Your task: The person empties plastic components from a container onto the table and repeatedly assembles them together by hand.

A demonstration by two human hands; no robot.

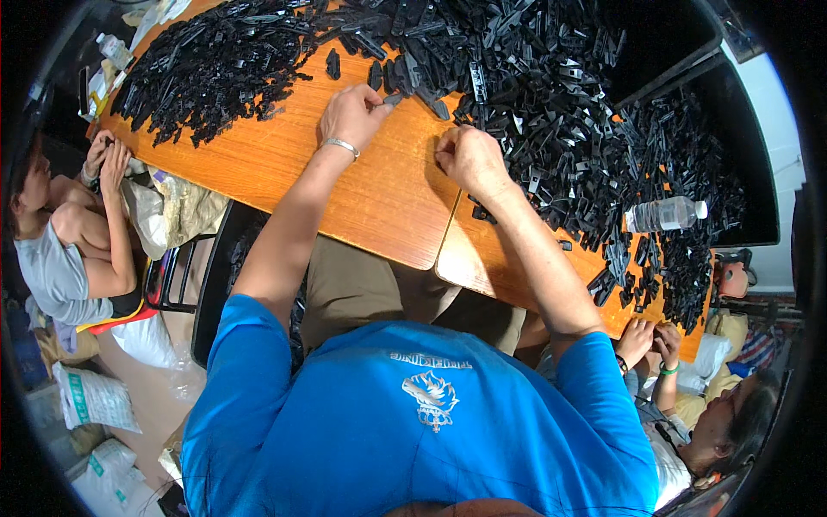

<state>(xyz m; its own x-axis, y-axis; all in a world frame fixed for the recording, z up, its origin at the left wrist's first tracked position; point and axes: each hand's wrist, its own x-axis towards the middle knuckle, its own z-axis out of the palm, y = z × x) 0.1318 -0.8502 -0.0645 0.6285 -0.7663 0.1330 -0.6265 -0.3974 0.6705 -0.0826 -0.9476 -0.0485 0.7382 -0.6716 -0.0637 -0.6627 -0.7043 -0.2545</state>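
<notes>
My left hand, with a bracelet on its wrist, pinches a small dark plastic part between thumb and fingertips just above the wooden table. Some loose black parts lie beyond those fingers. My right hand has its fingers curled together over the table by the near edge of a large heap of black plastic parts. Whatever is inside those fingers, if anything, is hidden. Farther left spreads another heap of smaller black parts.
A capped clear bottle lies on the parts at the right. Black bins stand behind that heap. One person sits at the table's left end, another at the right, their hands near its edge. White sacks lie on the floor at left.
</notes>
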